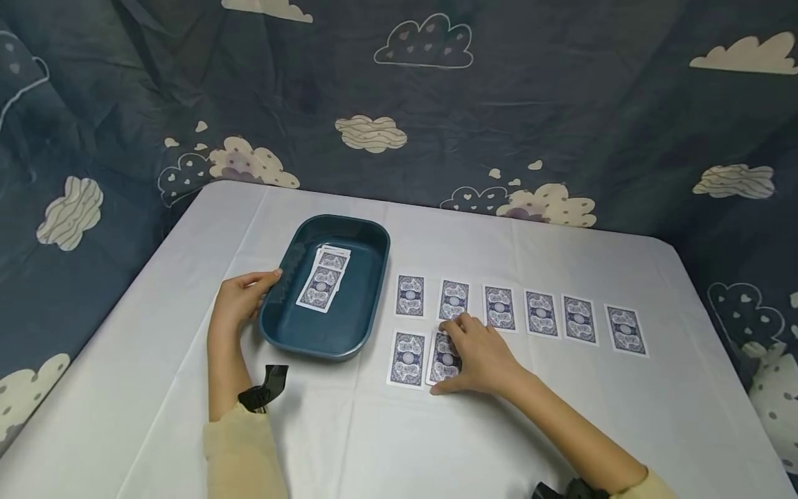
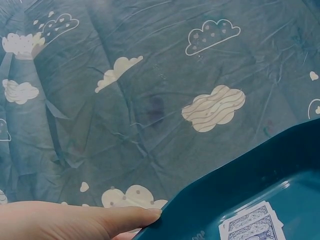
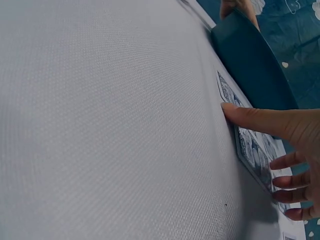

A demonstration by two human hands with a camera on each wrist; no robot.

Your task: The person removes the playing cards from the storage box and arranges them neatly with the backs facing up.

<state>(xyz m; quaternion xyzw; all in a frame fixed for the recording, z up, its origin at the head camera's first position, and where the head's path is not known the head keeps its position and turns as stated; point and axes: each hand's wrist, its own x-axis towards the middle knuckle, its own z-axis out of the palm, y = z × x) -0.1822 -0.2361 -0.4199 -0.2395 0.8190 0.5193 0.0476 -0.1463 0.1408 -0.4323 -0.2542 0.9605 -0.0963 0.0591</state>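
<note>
My left hand (image 1: 240, 301) grips the left rim of a dark teal tray (image 1: 358, 277), thumb over the edge in the left wrist view. Inside the tray lies a small overlapping pile of playing cards (image 1: 319, 287), blue patterned backs up. To the right, my right hand (image 1: 483, 353) spans a face-down playing card (image 1: 444, 360), holding it between the thumb at its near edge and the fingers at its far edge. The hand covers that card's right side. Another face-down card (image 1: 408, 358) lies just left of it, close beside.
Behind the right hand runs a row of several face-down cards (image 1: 540, 313), spaced apart and stretching rightward. All stand on a white-covered table (image 1: 149, 346). A dark cloud-print cloth (image 1: 349, 83) hangs along the far edge and sides.
</note>
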